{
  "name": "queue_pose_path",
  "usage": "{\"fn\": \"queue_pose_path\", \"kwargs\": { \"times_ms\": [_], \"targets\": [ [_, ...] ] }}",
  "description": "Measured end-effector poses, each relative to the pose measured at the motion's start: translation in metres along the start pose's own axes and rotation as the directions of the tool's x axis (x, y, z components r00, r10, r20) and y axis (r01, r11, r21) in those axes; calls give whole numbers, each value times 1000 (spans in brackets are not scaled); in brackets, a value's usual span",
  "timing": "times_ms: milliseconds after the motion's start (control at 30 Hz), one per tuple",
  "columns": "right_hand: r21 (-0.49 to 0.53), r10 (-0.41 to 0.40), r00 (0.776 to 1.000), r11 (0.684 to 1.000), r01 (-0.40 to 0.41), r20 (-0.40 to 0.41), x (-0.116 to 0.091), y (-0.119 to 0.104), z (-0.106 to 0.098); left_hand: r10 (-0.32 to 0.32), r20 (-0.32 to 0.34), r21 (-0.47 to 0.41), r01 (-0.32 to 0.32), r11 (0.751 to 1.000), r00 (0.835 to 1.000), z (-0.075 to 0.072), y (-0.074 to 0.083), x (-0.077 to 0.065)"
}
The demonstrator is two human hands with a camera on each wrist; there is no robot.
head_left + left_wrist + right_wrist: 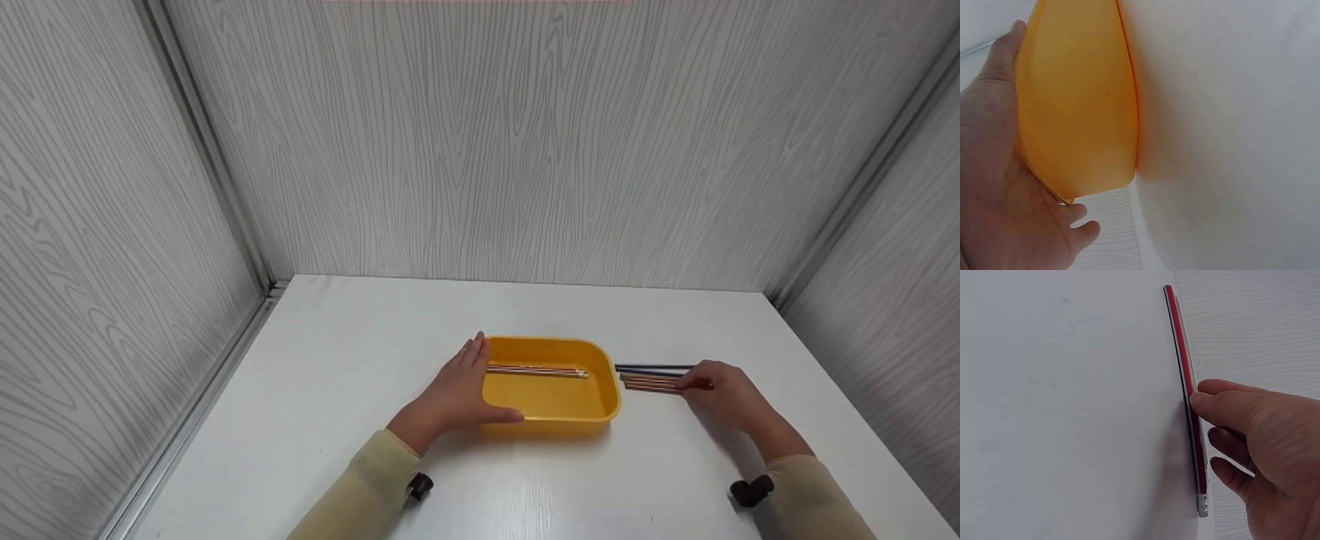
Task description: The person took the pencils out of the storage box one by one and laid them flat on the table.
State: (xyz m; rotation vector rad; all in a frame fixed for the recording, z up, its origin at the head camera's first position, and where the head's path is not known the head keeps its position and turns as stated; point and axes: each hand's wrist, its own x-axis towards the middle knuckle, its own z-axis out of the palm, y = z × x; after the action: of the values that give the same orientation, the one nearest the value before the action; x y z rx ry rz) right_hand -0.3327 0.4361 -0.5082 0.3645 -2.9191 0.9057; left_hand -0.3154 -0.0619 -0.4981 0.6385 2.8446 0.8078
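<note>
My left hand (pixel 457 390) spans the left end of a yellow plastic box (pixel 551 424), its fingers straight along the end and its thumb lying on the near rim. In the left wrist view the palm (pixel 994 169) lies against the box wall (pixel 1081 107). Several pencils (pixel 536 370) lie lengthwise inside the box. To the right of the box, my right hand (pixel 724 394) is at a row of pencils (pixel 649 381) on the table. Thumb and index finger pinch a red pencil (pixel 1185 363) with a grey eraser end; a dark pencil shows beside it.
The white table (pixel 360 330) is enclosed by a back panel (pixel 510 150) and side panels (pixel 82 225) with a wood-grain pattern. A dark pencil (pixel 652 366) lies at the far side of the row, close to the right wall of the box.
</note>
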Motion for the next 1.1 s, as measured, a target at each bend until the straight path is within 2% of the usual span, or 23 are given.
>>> {"fn": "queue_pose_path", "kwargs": {
  "times_ms": [233,467,833,1100],
  "targets": [
    [38,7,1000,999,-7,-5,3,-8,0,17,-2,-7,-17,1000,1000,-2,0,0],
    [59,-15,1000,998,17,-27,14,-35,0,13,-1,-10,-13,1000,1000,-2,0,-1],
    [84,-178,984,981,177,6,45,-103,22,-2,-3,-20,2,1000,1000,-2,1,1],
    [58,-256,958,966,250,130,66,-153,51,-7,1,-13,7,1000,1000,-1,0,3]
  ]
}}
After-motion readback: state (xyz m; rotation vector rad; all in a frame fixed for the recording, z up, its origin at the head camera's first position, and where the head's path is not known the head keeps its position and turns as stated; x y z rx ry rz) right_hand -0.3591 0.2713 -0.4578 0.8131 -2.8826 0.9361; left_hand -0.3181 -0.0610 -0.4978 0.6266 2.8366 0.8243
